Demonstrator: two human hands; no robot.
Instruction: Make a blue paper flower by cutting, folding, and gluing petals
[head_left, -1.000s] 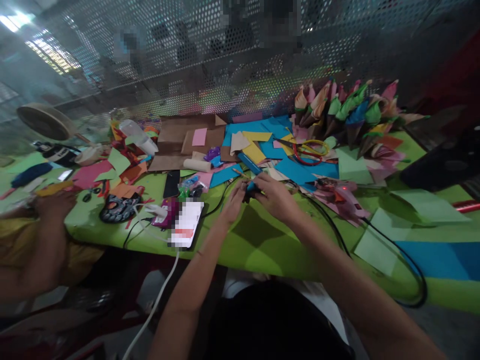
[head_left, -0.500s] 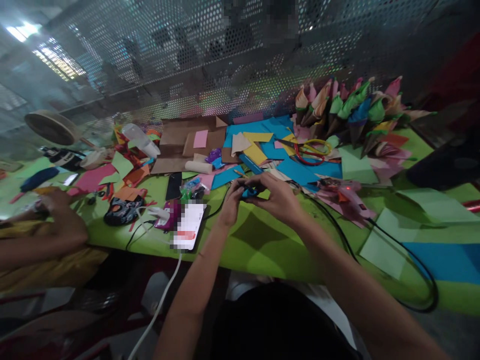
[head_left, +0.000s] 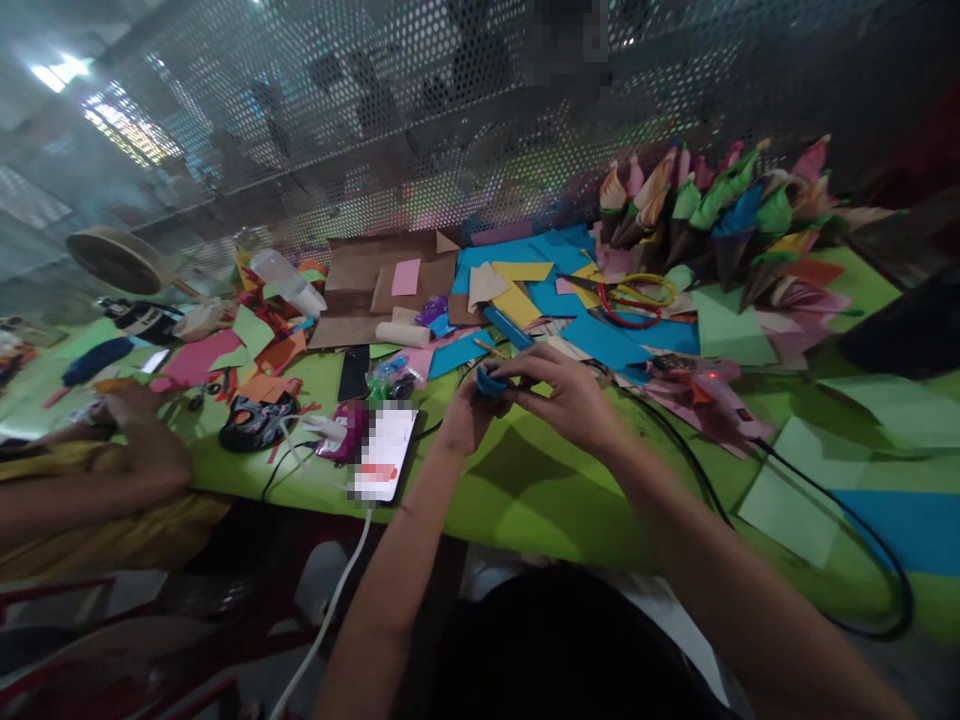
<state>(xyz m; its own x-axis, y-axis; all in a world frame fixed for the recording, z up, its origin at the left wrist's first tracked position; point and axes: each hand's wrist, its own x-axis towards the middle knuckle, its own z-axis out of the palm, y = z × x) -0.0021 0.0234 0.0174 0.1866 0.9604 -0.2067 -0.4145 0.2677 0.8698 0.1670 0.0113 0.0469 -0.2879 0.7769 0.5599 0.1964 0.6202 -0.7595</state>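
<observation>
Between my two hands, above the green table (head_left: 555, 510), is a small folded or rolled piece of blue paper (head_left: 491, 382). My left hand (head_left: 466, 415) is closed around its lower left side. The fingertips of my right hand (head_left: 555, 392) pinch it from the right. Part of the paper is hidden by my fingers. Just beyond my hands lie blue sheets (head_left: 607, 340), yellow paper strips (head_left: 517, 303) and a pencil-like stick (head_left: 489, 348). To the right rests a pink glue gun (head_left: 720, 395) with a small red light.
Paper ice-cream cones (head_left: 739, 215) crowd the back right, near scissors (head_left: 630, 300) with red and yellow handles. A lit phone (head_left: 386, 455) with a white cable lies left of my hands. A co-worker's arm (head_left: 142, 440) rests at the far left. Black cord (head_left: 832, 510) loops at right.
My fingers have shifted on the blue paper, and more of it shows now. My right-hand fingers have straightened somewhat. The whole view has swung slightly left.
</observation>
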